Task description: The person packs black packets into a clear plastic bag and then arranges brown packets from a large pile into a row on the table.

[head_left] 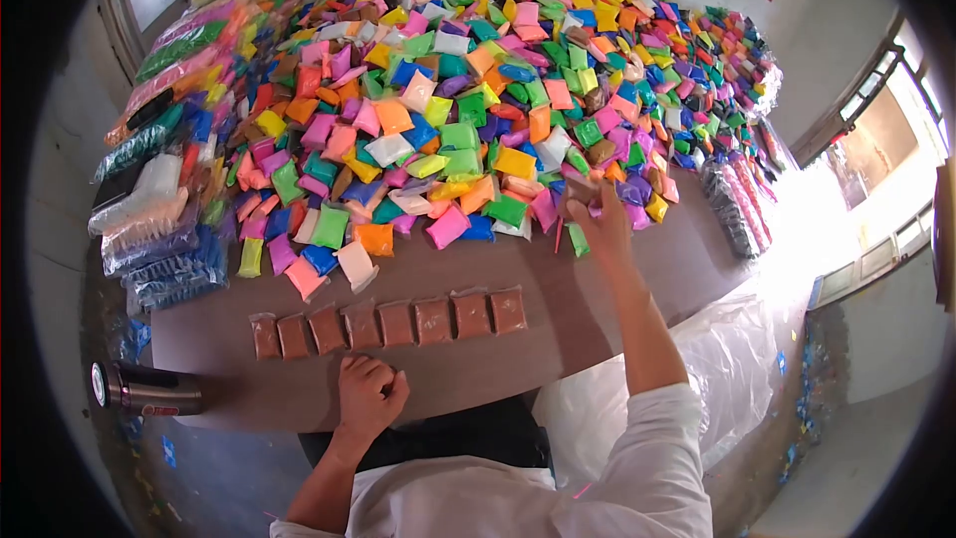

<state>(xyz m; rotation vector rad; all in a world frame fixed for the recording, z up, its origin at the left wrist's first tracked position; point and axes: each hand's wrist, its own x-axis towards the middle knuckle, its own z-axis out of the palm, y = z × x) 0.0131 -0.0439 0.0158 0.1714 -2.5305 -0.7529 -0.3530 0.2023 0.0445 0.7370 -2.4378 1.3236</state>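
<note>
Several brown packets (432,322) in clear wrap lie side by side in a row on the brown table (478,379). Just below the row, my left hand (370,394) rests at the table's near edge, its fingers curled in a loose fist with nothing visible in them. My right hand (604,224) reaches out to the front edge of a big heap of coloured packets (468,139). Its fingers are closed on a brown packet (578,191), partly covered by the hand. A green packet (578,240) lies just under that hand.
Stacked bags of packets (164,189) line the left side. A dark metal flask (149,389) lies at the table's left corner. Bundled bags (735,209) stand at the right end. Clear plastic sheeting (737,369) hangs beside the table on the right.
</note>
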